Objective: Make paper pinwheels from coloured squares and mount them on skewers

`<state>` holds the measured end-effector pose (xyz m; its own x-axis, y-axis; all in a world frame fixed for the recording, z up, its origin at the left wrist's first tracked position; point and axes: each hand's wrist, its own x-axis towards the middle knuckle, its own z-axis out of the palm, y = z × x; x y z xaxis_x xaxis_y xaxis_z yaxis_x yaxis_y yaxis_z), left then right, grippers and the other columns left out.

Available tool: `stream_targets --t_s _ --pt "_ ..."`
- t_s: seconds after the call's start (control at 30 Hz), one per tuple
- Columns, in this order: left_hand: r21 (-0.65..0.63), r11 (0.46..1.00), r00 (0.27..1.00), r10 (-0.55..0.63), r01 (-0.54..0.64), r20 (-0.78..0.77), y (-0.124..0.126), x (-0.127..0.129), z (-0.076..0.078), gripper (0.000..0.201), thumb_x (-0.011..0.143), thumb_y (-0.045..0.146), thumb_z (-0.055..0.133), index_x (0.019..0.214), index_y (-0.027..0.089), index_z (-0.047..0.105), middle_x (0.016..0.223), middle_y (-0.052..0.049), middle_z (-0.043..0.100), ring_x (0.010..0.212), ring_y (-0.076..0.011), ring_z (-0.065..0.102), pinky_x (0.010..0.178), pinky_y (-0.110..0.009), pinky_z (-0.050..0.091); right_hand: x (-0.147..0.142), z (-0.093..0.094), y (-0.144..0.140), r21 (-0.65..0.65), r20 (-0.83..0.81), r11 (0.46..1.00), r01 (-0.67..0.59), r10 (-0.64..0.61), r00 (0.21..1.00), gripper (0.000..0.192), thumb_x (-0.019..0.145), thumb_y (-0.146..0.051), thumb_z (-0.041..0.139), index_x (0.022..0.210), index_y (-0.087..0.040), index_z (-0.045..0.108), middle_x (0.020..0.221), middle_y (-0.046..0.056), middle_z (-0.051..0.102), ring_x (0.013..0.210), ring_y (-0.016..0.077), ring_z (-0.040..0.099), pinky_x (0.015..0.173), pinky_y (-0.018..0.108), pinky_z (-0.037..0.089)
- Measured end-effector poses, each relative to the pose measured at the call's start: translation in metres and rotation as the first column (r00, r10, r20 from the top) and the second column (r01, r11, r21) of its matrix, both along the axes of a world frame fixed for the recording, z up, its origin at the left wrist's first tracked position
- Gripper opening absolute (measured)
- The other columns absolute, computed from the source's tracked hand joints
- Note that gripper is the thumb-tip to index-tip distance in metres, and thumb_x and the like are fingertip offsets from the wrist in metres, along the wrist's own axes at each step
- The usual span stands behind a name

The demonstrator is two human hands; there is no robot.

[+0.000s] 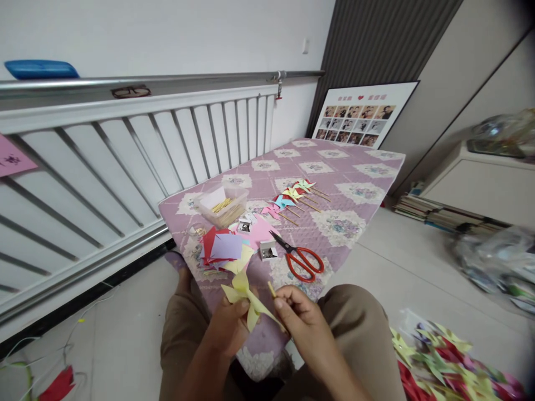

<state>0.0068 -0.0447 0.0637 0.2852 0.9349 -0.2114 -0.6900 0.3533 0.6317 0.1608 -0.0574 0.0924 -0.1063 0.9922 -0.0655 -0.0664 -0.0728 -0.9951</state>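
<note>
My left hand [234, 320] pinches a yellow paper pinwheel [246, 295] near its middle, over the near corner of the table. Close to its right, my right hand [298, 314] holds a thin wooden stick [271, 289] between thumb and fingers, one end poking up. Just beyond lie scissors [298, 259] with red handles, blades pointing away to the left. A small white box [268, 250] of metal pins stands left of them, and a second pin box [244, 225] sits farther back. Coloured paper squares [225, 247] are piled behind the yellow pinwheel.
Several finished pinwheels [288, 197] on sticks lie in a row on the flowered tablecloth [359, 192]. A clear plastic box [223, 205] holds sticks. A white radiator [200, 139] lines the left wall. More pinwheels [451, 362] are heaped at lower right.
</note>
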Motion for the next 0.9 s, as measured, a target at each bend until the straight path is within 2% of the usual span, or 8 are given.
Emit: stream_targets --t_s 0.1,0.3,0.57,0.77,0.9 --pt "0.148 0.989 0.999 -0.029 0.022 0.044 -0.001 -0.001 -0.001 0.026 0.063 0.034 0.082 0.064 0.016 0.062 0.068 0.001 0.054 0.061 -0.0093 0.048 0.057 -0.022 0.04 -0.011 0.012 -0.005 -0.003 0.029 0.995 -0.097 0.097 0.995 0.026 0.087 -0.041 0.056 0.073 -0.019 0.055 0.058 -0.007 0.042 0.052 0.0094 0.035 0.049 0.021 0.029" --pt "0.229 0.973 1.0 0.025 -0.024 -0.001 -0.002 -0.007 -0.005 0.028 0.062 0.034 0.082 0.06 0.017 0.06 0.074 -0.001 0.058 0.061 -0.0107 0.05 0.057 -0.024 0.04 -0.019 0.017 -0.009 -0.029 0.043 0.99 -0.139 0.14 0.989 0.023 0.083 -0.038 0.058 0.071 -0.019 0.056 0.061 -0.005 0.045 0.055 0.0103 0.037 0.052 0.023 0.03" --pt "0.293 0.945 0.98 0.177 -0.144 -0.092 -0.004 -0.009 0.007 0.029 0.06 0.031 0.085 0.062 0.019 0.059 0.071 0.0 0.061 0.062 -0.0108 0.051 0.057 -0.023 0.042 -0.027 0.014 -0.009 -0.03 0.07 0.993 -0.117 0.119 0.99 0.029 0.079 -0.043 0.06 0.066 -0.019 0.052 0.06 -0.005 0.041 0.057 0.0115 0.036 0.055 0.024 0.03" --pt "0.258 0.96 0.989 0.128 -0.106 -0.069 -0.004 -0.01 0.005 0.028 0.061 0.034 0.084 0.062 0.018 0.06 0.069 0.0 0.06 0.06 -0.0108 0.05 0.055 -0.023 0.041 -0.03 0.015 -0.012 -0.014 0.049 0.995 -0.1 0.1 0.994 0.026 0.079 -0.04 0.062 0.067 -0.019 0.054 0.059 -0.005 0.043 0.056 0.0111 0.037 0.053 0.023 0.03" --pt "0.233 0.964 0.983 0.156 -0.131 -0.092 -0.005 -0.009 0.001 0.03 0.059 0.035 0.085 0.06 0.018 0.06 0.068 0.0 0.058 0.06 -0.0112 0.05 0.055 -0.024 0.041 -0.03 0.015 -0.012 -0.008 0.047 0.995 -0.095 0.095 0.994 0.026 0.078 -0.04 0.063 0.065 -0.02 0.053 0.059 -0.005 0.041 0.056 0.0111 0.035 0.053 0.023 0.03"
